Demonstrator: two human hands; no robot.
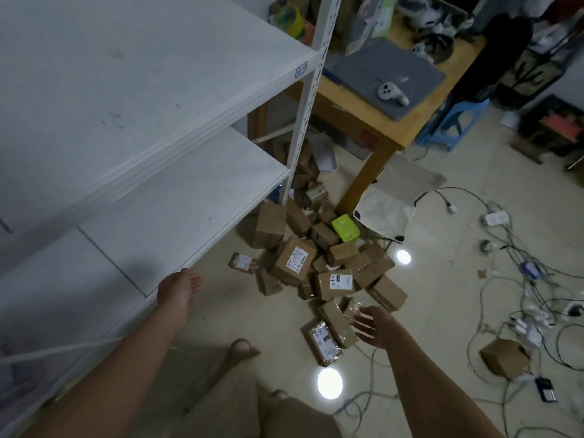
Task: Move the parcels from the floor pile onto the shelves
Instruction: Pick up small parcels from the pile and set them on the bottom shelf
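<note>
left hand (178, 290): extended, fingers relaxed | right hand (374, 325): extended, fingers spread

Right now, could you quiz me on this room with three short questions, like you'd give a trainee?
1. True or false: the right hand is gripping a parcel.
2. One box in the floor pile is not brown. Its colour is: A red, B green, C blue.
3. Which hand is closer to the white shelves?
Key: 1 false, its fingers are spread open above the pile. 2 B. 3 the left hand, beside the shelf edge.
</note>
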